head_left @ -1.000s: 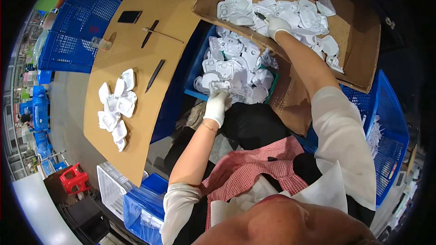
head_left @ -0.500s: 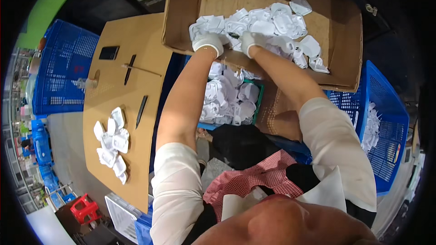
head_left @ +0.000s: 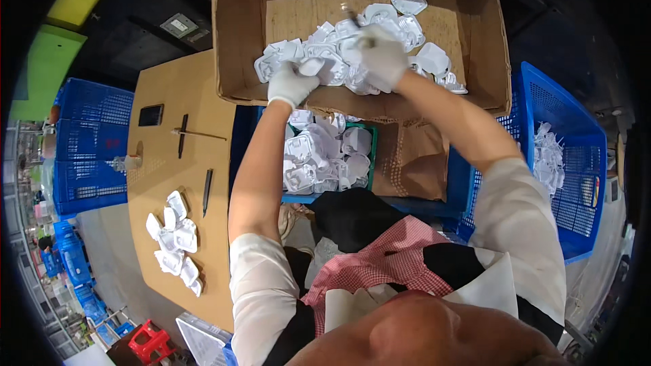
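Both gloved hands reach into the open brown cardboard box (head_left: 475,34), among a heap of white moulded plastic pieces (head_left: 420,61). The left hand (head_left: 291,83) has its fingers curled shut on one white plastic piece (head_left: 310,66), which sticks out past the fingertips to the right. The right hand (head_left: 381,56) pinches a thin dark stick-like tool (head_left: 352,15), long axis pointing up-left away from the fingers.

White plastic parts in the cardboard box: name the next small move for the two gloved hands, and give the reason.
Probably lift one part clear of the heap. The left hand and right hand both rest on the white plastic parts piled in the cardboard box, fingers curled into the pile, though whether either grips a piece cannot be told.
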The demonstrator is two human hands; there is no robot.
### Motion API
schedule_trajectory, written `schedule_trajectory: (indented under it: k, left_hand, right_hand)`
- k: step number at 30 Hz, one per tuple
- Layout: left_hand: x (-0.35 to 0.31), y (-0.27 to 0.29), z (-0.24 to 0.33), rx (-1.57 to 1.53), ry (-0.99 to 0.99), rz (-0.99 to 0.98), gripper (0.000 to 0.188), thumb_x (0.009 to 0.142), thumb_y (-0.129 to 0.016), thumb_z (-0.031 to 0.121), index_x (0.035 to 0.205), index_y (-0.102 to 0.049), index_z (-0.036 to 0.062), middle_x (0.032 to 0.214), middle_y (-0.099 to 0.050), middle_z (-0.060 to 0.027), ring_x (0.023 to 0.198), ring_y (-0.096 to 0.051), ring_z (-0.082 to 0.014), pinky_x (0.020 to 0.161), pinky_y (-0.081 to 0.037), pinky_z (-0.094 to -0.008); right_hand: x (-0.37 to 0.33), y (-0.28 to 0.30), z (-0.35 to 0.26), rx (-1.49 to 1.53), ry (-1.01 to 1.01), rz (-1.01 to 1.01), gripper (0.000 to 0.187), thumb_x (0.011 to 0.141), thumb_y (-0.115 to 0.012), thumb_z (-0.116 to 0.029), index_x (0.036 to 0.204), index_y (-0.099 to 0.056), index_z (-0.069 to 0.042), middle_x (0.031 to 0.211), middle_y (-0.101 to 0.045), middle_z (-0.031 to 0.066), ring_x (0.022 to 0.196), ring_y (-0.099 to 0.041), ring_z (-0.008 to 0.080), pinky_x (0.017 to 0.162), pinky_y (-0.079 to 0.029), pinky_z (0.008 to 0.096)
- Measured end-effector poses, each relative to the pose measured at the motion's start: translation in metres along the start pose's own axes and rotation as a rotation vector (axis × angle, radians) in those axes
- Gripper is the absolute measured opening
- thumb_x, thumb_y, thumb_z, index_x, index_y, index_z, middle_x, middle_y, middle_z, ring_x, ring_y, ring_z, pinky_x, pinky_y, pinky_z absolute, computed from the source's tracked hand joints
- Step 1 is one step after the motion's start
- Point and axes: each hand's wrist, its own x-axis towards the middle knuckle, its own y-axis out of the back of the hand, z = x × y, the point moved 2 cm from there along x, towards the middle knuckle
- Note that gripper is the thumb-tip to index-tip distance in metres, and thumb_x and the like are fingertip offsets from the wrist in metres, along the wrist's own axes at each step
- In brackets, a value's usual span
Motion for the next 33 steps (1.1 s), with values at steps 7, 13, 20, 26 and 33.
schedule_trajectory:
  k: [7, 13, 20, 26, 33]
  left_hand:
    - [-0.173, -0.013, 0.001, -1.966, -0.455, -0.369, 0.070, 0.080, -0.067, 0.016, 0.138, -0.031, 0.0009, 0.132, -0.048, -0.0164, 0.117, -0.053, -0.0334, 0.089, -0.053, -0.0414]
    - [-0.275, -0.028, 0.001, -1.968, -0.539, -0.199, 0.084, 0.070, -0.074, 0.009, 0.141, -0.028, 0.0027, 0.135, -0.045, -0.0155, 0.121, -0.049, -0.0344, 0.094, -0.047, -0.0471]
    - [-0.348, -0.050, -0.002, -1.783, -0.596, -0.025, 0.082, 0.067, -0.066, -0.003, 0.140, -0.029, 0.0021, 0.132, -0.048, -0.0158, 0.119, -0.051, -0.0338, 0.094, -0.047, -0.0469]
    - [-0.391, -0.046, 0.009, -1.974, -0.553, -0.211, 0.097, 0.058, -0.079, 0.025, 0.138, -0.030, 0.0027, 0.129, -0.046, -0.0242, 0.105, -0.058, -0.0410, 0.073, -0.058, -0.0476]
    - [-0.435, -0.056, -0.007, -1.407, -0.587, 0.185, 0.078, 0.063, -0.081, 0.024, 0.126, -0.042, -0.0026, 0.123, -0.051, -0.0142, 0.114, -0.050, -0.0237, 0.097, -0.038, -0.0379]
  right_hand:
    - [-0.146, 0.262, 0.037, -0.375, 0.069, 0.549, 0.030, 0.089, -0.059, -0.019, 0.113, -0.058, -0.002, 0.106, -0.064, 0.0109, 0.095, -0.060, 0.0155, 0.085, -0.045, 0.0272]
    - [-0.238, 0.396, 0.211, -0.546, -0.365, 0.557, 0.033, 0.085, -0.062, -0.029, 0.107, -0.061, -0.005, 0.097, -0.065, 0.0127, 0.089, -0.063, 0.0238, 0.078, -0.046, 0.0331]
    - [-0.250, 0.287, 0.116, -0.057, -0.046, 0.402, 0.024, 0.086, -0.062, -0.021, 0.098, -0.059, 0.000, 0.083, -0.055, 0.0000, 0.078, -0.049, 0.0093, 0.074, -0.041, 0.0234]
    - [-0.264, 0.184, -0.011, 0.390, 0.110, -0.005, 0.027, 0.084, -0.062, -0.022, 0.103, -0.058, -0.003, 0.084, -0.053, -0.0023, 0.073, -0.044, 0.0053, 0.065, -0.036, 0.0205]
    - [-0.310, 0.114, -0.102, 0.842, -0.011, -0.783, 0.028, 0.077, -0.057, -0.014, 0.099, -0.057, 0.002, 0.080, -0.055, 0.0023, 0.074, -0.050, 0.0081, 0.071, -0.039, 0.0200]
